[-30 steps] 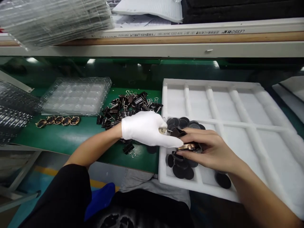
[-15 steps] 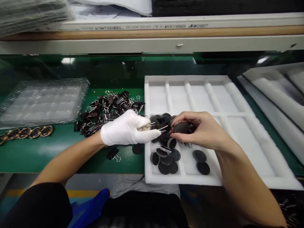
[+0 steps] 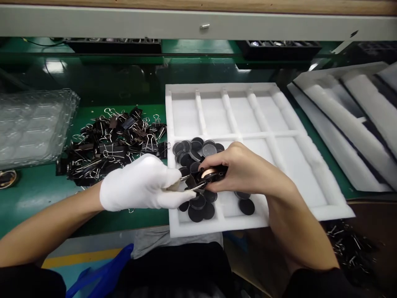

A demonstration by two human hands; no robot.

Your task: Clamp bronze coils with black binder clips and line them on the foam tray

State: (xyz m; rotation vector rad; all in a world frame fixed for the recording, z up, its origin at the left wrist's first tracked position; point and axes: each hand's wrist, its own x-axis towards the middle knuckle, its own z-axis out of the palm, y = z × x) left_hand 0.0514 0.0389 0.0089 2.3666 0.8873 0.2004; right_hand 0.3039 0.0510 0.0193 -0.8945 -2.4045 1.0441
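Observation:
My left hand [image 3: 142, 184], in a white glove, pinches the wire handles of a black binder clip [image 3: 192, 182]. The jaws of the clip meet a dark round piece with a gold-coloured face [image 3: 209, 173], which the fingers of my bare right hand [image 3: 238, 167] grip. Both hands are over the near left part of a white foam tray [image 3: 217, 227]. Several black discs [image 3: 209, 150] lie in the tray around and under the fingers. A large pile of black binder clips [image 3: 108, 145] sits on the green table left of the tray.
Clear plastic trays [image 3: 37, 124] are stacked at the far left, with a gold-rimmed piece [image 3: 8, 179] in front. White foam sheets [image 3: 350, 120] lean at the right. Black boxes [image 3: 279, 49] stand at the back under a metal beam [image 3: 186, 27]. More clips [image 3: 353, 248] are low at the right.
The view has shifted, so the tray and clip pile appear further left. The clip in my left hand now meets the piece in my right hand, whose gold-coloured face has come into view.

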